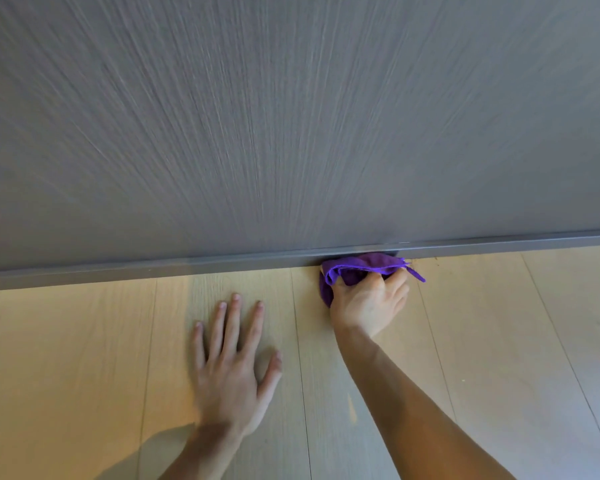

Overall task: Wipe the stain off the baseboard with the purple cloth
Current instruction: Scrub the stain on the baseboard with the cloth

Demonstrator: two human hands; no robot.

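A soft, crumpled purple cloth (357,268) is bunched against a smooth, narrow grey baseboard (153,268), where a brushed, streaked grey wall (291,116) meets a pale wood-plank floor (84,341). The cloth is gripped in the right hand (369,303), fingers curled tightly around its folds, the bare forearm stretched forward. The left hand (232,368) is laid flat on the floor, palm down and fingers spread apart. A dark mark (394,253) is seen just above the cloth.
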